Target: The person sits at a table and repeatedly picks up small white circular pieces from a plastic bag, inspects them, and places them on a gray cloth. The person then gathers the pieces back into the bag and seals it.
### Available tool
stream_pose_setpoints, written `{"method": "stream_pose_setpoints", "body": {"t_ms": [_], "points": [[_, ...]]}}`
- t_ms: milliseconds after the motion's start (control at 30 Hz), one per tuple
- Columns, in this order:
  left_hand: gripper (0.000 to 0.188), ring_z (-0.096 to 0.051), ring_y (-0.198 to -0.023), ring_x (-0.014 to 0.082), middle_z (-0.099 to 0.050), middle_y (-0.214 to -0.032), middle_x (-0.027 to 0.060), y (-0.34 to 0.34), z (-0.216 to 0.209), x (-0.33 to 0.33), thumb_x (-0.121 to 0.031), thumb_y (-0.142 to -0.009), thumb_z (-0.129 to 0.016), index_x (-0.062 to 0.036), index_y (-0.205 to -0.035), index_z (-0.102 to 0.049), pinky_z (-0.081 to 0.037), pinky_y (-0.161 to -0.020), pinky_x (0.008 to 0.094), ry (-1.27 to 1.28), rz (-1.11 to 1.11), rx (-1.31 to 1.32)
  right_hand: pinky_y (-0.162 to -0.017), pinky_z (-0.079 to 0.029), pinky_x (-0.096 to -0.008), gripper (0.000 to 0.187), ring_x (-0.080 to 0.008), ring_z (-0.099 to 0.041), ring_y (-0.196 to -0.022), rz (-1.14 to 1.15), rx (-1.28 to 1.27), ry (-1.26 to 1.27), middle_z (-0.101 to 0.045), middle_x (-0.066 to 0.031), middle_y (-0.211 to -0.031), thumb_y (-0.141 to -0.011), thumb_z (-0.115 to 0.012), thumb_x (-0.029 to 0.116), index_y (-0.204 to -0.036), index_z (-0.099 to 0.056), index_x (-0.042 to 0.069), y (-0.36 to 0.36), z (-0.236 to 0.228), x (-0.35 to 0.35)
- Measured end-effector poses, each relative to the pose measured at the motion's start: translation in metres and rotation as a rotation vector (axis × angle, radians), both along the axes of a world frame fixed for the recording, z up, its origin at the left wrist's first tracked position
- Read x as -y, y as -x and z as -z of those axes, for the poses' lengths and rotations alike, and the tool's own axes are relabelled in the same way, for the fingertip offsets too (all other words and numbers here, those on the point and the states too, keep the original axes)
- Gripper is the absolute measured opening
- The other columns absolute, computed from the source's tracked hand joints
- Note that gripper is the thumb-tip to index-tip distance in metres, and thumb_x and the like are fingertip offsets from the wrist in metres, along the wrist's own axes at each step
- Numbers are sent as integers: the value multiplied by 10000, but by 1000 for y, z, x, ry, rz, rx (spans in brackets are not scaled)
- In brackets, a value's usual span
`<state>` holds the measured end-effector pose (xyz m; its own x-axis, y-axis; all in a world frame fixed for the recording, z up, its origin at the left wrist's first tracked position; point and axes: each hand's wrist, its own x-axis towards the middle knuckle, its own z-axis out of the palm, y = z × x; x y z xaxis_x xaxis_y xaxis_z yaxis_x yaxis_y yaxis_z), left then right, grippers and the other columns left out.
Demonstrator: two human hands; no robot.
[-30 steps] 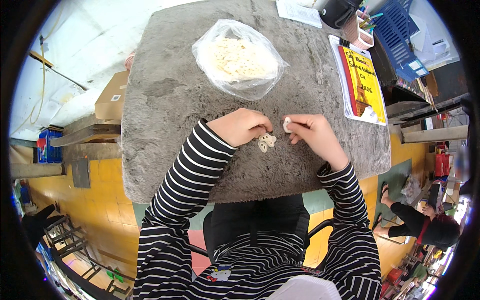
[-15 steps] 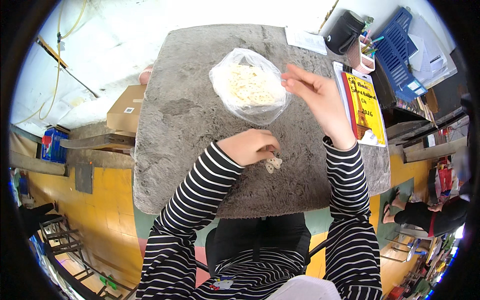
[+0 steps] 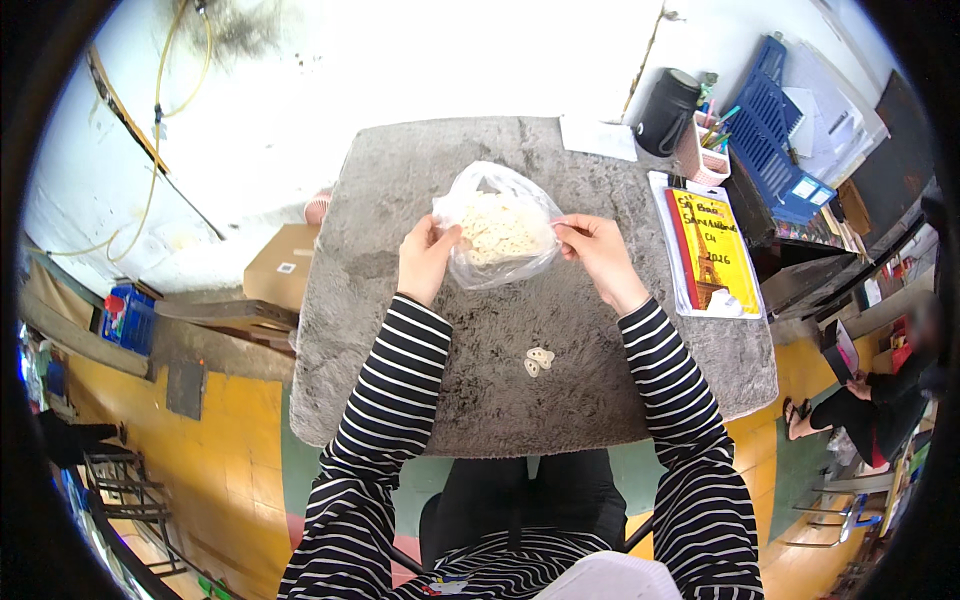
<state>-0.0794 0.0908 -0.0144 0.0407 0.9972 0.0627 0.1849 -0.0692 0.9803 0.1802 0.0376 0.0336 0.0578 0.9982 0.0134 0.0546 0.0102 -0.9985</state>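
Note:
A clear plastic bag (image 3: 508,178) sits open-mouthed on the grey plush tabletop, full of many small cream-coloured pieces (image 3: 497,228). My left hand (image 3: 426,262) pinches the bag's left rim between thumb and fingers. On the opposite side, my right hand (image 3: 600,258) grips the rim with thumb and forefinger. Closer to me, a few flat cream pieces with small dark spots (image 3: 539,360) lie together on the plush, apart from both hands. What exactly the pieces are is too small to tell.
Right of the bag lies a yellow booklet in a clear sleeve (image 3: 715,250). Behind it stand a pink pen basket (image 3: 703,160), a black cylindrical container (image 3: 668,112) and a blue rack (image 3: 765,130). White paper (image 3: 598,138) rests at the far edge. A cardboard box (image 3: 280,265) is left of the table.
My left hand has left the loose spotted pieces and moved up to the bag's left rim. My right hand has come down and taken hold of the right rim.

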Motion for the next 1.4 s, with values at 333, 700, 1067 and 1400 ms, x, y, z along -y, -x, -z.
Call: {"method": "stream_pose_setpoints", "body": {"t_ms": [333, 700, 1067, 1400], "points": [[219, -676, -587, 168, -695, -635, 104, -10, -168, -36, -156, -860, -617, 37, -883, -719, -542, -640, 311, -307, 121, -813, -548, -504, -247, 183, -108, -616, -569, 225, 386, -369, -673, -70, -667, -872, -647, 75, -933, -736, -74, -80, -135, -25], [195, -686, -618, 179, -697, -661, 95, -97, -277, -22, -100, -832, -593, 35, -854, -732, -561, -671, 308, -763, 206, -763, -648, -516, -305, 266, -153, -663, -657, 580, 652, -638, -707, -111, -721, -851, -663, 210, -929, -739, -33, -159, -218, 60], [269, -717, -714, 190, -716, -804, 162, -150, -302, 33, -94, -927, -534, 94, -1030, -697, -584, -671, 292, -416, 686, -972, -669, -506, -276, 212, -122, -643, -686, 627, 710, -685, -705, -67, -744, -902, -641, 142, -925, -727, -51, -209, -144, 127], [747, -300, -1458, 303, -351, -1566, 154, -199, -152, 62, -467, -1019, -470, -130, -1588, -122, -299, -1174, 438, -233, 710, -55, -1109, -373, -396, 420, -214, -584, -1149, 209, -911, -243, -673, -82, -1122, -1095, -273, 353, -1220, -544, 56, -169, -93, 104]]}}
